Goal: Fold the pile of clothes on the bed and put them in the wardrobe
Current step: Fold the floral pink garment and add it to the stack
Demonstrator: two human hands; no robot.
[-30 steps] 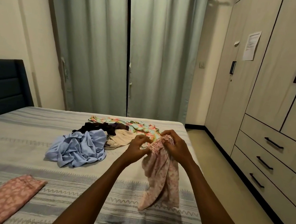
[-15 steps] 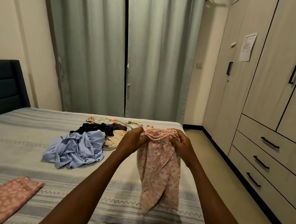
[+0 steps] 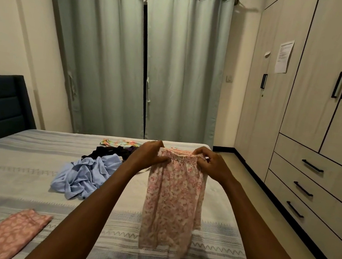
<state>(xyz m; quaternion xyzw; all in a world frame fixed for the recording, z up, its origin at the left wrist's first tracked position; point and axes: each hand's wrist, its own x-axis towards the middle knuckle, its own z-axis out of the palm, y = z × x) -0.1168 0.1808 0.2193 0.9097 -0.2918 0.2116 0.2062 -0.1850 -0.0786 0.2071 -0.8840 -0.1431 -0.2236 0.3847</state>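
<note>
The left hand and right hand are each pinching an end of the waistband of the pink floral garment, letting it hang straight above the near right of the bed, presumably to align it for folding; the unfolded pile is lying farther left

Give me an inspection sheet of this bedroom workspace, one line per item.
Surface: striped bed, cover mostly flat.
Job's things: floral pink garment held up by its waistband; unfolded pile with blue shirt; folded pink piece at the near left.
Clutter: nothing seen.
Grippers: left hand and right hand each grip the waistband.
Cables: nothing seen.
Surroundings: wardrobe doors and drawers shut; curtains drawn; dark headboard.
</note>
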